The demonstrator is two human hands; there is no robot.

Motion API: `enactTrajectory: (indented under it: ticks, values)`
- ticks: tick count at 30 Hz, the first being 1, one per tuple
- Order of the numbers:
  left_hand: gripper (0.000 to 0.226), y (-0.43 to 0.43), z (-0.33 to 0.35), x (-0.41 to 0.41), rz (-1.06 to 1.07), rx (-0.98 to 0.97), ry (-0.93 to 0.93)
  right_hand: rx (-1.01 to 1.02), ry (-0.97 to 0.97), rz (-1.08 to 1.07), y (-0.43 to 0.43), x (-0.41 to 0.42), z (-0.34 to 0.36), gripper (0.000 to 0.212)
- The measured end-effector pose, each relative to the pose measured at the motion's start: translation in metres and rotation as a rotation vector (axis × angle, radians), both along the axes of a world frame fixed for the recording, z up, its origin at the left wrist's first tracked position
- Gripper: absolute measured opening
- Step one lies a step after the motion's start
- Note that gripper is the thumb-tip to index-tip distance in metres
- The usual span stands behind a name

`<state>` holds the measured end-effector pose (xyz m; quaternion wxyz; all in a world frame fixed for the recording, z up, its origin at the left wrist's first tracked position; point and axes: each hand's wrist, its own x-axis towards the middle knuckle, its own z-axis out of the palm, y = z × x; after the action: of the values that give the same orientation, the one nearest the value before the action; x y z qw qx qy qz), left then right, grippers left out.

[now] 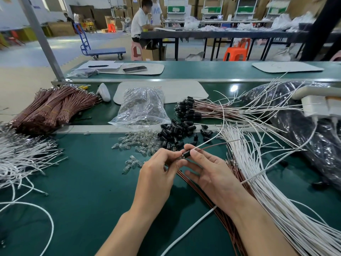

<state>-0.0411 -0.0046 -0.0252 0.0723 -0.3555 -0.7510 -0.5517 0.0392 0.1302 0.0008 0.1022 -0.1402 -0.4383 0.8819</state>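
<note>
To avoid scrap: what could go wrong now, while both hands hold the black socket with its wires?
The left hand and right hand only pinch the black socket at the fingertips, so it may slip. Loose glass bulbs lie close beside the left hand; a careless move could scatter or crack them.

At the centre of the frame, over the table (83, 200), my left hand (156, 174) and right hand (208, 174) pinch a socket (187, 154) between them. Just above them lie loose bulbs (140, 143) to the left and a heap of sockets (177, 132) to the right, with the bag of bulbs (142, 106) behind both. Tied wire bundles (53, 108) sit at upper left, loose wires (22, 154) at the left edge, a fan of wires (267, 182) runs down the right side, and wired sockets (188, 108) lie above centre, left of a large bag (304, 126).
</note>
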Motion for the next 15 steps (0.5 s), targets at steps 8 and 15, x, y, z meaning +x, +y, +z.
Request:
enactTrajectory:
  ticks: [8, 15]
  values:
    - [0.011, -0.0030, -0.0022, -0.0013, 0.020, 0.004, -0.068, -0.070, 0.002, 0.019, -0.0006, -0.0013, -0.0014, 0.022]
    - [0.013, -0.0019, -0.0044, -0.0026, 0.037, 0.008, -0.074, -0.121, -0.001, 0.028, -0.0036, -0.0017, -0.0005, 0.020]
